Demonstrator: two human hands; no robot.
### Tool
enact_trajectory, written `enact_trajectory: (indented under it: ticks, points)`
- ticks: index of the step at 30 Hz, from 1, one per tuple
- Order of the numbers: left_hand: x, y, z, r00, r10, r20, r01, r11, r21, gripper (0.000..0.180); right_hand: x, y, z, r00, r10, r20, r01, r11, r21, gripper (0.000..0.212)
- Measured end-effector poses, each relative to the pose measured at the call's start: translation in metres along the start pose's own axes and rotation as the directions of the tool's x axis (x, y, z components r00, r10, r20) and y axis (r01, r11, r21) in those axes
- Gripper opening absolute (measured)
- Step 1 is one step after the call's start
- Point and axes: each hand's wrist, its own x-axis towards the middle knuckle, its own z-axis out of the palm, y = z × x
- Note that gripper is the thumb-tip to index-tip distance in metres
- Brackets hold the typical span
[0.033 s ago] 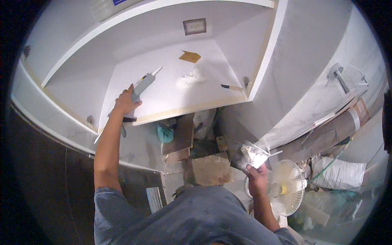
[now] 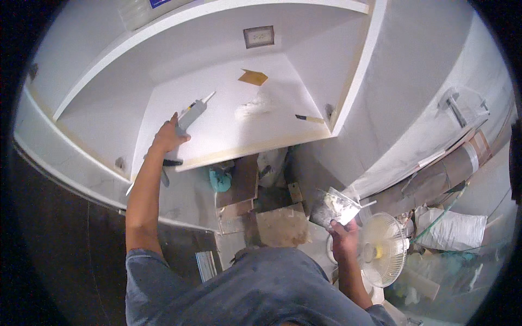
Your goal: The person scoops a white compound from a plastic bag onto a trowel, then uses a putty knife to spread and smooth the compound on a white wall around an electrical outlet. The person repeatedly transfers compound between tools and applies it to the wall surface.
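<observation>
My left hand point(image 2: 169, 137) reaches into a white cabinet point(image 2: 217, 136) and is closed round the grey body of a caulking gun point(image 2: 190, 117). The caulking gun lies on the cabinet floor with its white nozzle toward the back; my arm hides part of its rear end. At the lower right my right hand point(image 2: 344, 237) grips a flat plate point(image 2: 334, 209) smeared with white paste, thumb on top. A thin white stick point(image 2: 368, 204) juts from the plate's right side. Whether it belongs to the plate, I cannot tell.
On the cabinet floor are a folded brown sheet point(image 2: 253, 77), a white heap point(image 2: 254, 107) and a slim tool with a dark end point(image 2: 309, 118). A fan point(image 2: 383, 250) stands beside my right forearm. Boards point(image 2: 283, 225) and a teal bag point(image 2: 220, 179) lie below the cabinet.
The plate in my right hand has tilted slightly, showing more of its grey left part. My left hand stays on the caulking gun.
</observation>
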Motion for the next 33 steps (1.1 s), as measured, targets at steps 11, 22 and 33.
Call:
enact_trajectory:
  ticks: [11, 22, 33]
  points:
    - [0.128, -0.022, -0.006, 0.989, 0.134, 0.064, -0.112, 0.957, -0.267, 0.071, 0.015, 0.013, 0.108, 0.987, -0.132, -0.094, 0.133, 0.991, 0.012, 0.046]
    - [0.285, -0.080, 0.049, 0.999, -0.050, 0.021, 0.049, 0.998, 0.030, 0.054, -0.024, 0.033, 0.119, 0.944, -0.159, -0.289, 0.139, 0.986, -0.087, 0.052]
    - [0.301, 0.127, 0.050, 0.741, 0.551, -0.385, -0.615, 0.787, -0.058, 0.066, 0.000, 0.021, 0.149, 0.950, -0.214, -0.228, 0.190, 0.974, -0.121, 0.044]
